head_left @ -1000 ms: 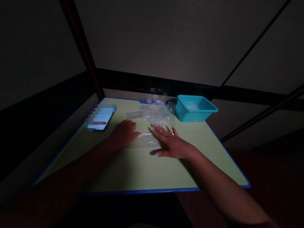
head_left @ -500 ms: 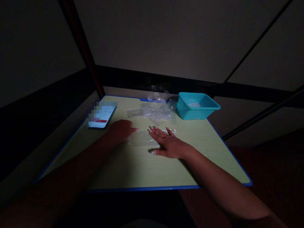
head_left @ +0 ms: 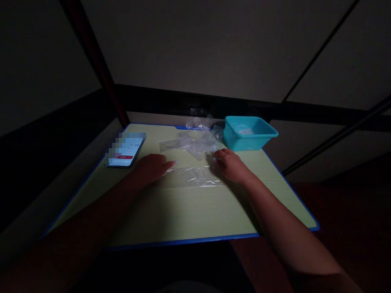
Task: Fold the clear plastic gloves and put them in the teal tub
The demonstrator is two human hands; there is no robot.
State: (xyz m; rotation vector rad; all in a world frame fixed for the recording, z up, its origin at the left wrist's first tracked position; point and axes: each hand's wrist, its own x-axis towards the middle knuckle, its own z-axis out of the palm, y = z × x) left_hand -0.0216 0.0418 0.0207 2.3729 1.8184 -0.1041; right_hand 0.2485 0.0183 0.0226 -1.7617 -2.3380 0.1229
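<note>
A clear plastic bag (head_left: 195, 177) lies flat and wrinkled across the board table. At its left end, my left hand (head_left: 150, 167) is closed, with the fingers curled under and the thumb stretched along the bag's upper left corner. The part of the bag under that hand is hidden. Over the upper right of the bag is my right hand (head_left: 230, 165), its fingers loosely bent and the thumb slightly apart. Nothing shows in its grasp. Just beyond the hands lies a loose pile of clear plastic bags (head_left: 195, 144).
A turquoise plastic basket (head_left: 249, 142) stands at the back right, with something pale inside. To the left lies a phone (head_left: 130, 152) with a lit, partly blurred screen. The pale table (head_left: 195, 219) has a blue rim. Dark panels rise behind it.
My right hand has lifted off the bag, where it lay flat, and moved up and right with its fingers now bent. My left hand stays at the bag's left end.
</note>
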